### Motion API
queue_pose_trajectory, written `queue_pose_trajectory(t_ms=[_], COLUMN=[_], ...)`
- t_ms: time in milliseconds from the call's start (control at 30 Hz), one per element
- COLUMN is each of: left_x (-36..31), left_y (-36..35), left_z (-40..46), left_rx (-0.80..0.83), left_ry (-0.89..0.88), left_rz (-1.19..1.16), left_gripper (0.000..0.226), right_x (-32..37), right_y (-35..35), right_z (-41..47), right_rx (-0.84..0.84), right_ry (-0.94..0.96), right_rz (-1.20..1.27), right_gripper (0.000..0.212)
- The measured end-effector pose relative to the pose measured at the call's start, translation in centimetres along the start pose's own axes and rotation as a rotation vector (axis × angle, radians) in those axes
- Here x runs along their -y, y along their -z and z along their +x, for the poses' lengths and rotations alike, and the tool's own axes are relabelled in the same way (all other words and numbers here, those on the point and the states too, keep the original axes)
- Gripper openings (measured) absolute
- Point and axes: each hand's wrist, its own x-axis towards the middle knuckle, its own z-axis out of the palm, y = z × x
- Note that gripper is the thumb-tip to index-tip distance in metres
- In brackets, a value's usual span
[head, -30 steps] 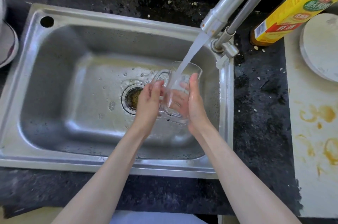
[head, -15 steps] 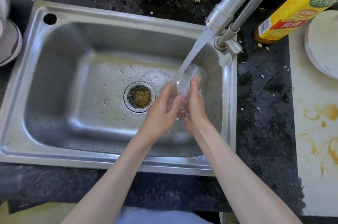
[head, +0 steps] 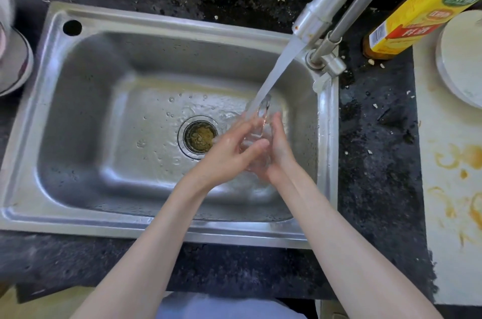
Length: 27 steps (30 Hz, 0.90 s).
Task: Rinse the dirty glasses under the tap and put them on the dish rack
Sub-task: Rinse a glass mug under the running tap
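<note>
Both hands hold the glass (head: 261, 120) under the tap (head: 317, 16): left hand (head: 229, 151), right hand (head: 280, 148), close to the sink (head: 327, 162) edge.

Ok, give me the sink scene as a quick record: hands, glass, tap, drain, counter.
left hand: holds glass from the left
right hand: holds glass from the right
glass: between both hands, over the sink, under the stream
tap: running
drain: strainer holds brownish residue
counter: bottle with yellow label behind the tap
dish rack: not in view
</note>
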Motion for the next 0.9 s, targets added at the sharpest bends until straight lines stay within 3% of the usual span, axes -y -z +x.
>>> queue_pose_trajectory(t_ms=[100,333,433,667,800,900], left_x=[0.8,0.8,0.8,0.6,0.6,0.6], left_y=[0.6,1.6,1.9,2.4,3.1,3.2], left_z=[-0.4,-0.2,-0.3,-0.4,-1.0,-1.3], left_rx=[0.031,0.055,-0.023,-0.331,-0.31,-0.215], left_ry=[-0.052,-0.003,0.024,0.048,0.021,0.012], left_rz=[0.041,0.101,0.033,-0.093,-0.079,-0.083], left_gripper=[0.056,0.077,0.071,0.033,0.033,0.047], right_x=[0.8,1.4,1.5,2.3,2.8,3.1], right_y=[-0.3,-0.7,-1.1,-3.0,-3.7,-3.9], right_z=[-0.1,-0.5,-0.8,-0.8,-0.6,-0.2], right_rx=[0.001,-0.038,-0.047,-0.025,0.011,0.025], right_ry=[-0.121,-0.299,-0.311,-0.29,-0.23,-0.203], right_rz=[0.169,0.278,0.262,0.155,0.022,-0.016], right_gripper=[0.078,0.078,0.074,0.077,0.07,0.067])
